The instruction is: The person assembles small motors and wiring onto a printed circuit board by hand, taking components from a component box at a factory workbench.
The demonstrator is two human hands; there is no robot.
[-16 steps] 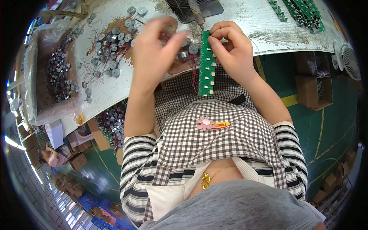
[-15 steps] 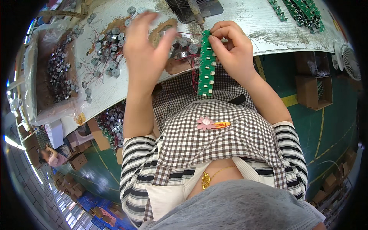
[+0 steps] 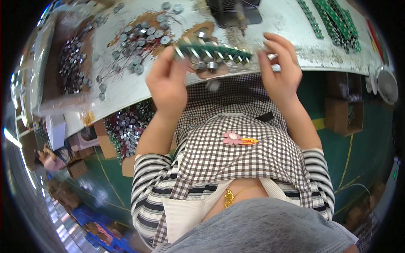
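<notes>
Paint-worn and scuffed, the white worktop [image 3: 291, 25] runs along the person's lap, and just above its near edge is the green circuit-board strip [image 3: 213, 52]. It lies nearly crosswise now, tilted and blurred, its pale connectors showing; half a second ago it hung lengthwise toward the apron [image 3: 236, 158], pinched near its top by the right hand. Now the left hand [image 3: 168, 82] pinches its left end between thumb and fingers. The right hand [image 3: 282, 69] stands just beyond the other end, thumb and forefinger parted, with nothing clearly between them. So the left hand seems to carry the strip alone, leaving the right one free. The strip's end has also come away from the iron's tip [image 3: 242, 29].

Just below the strip sit a few metal motors [image 3: 211, 65]; to the left spreads a larger motor heap [image 3: 145, 36], and past that a plastic-lined box holds more. More green boards [image 3: 337, 25] are bundled at the far right, well apart from both hands.
</notes>
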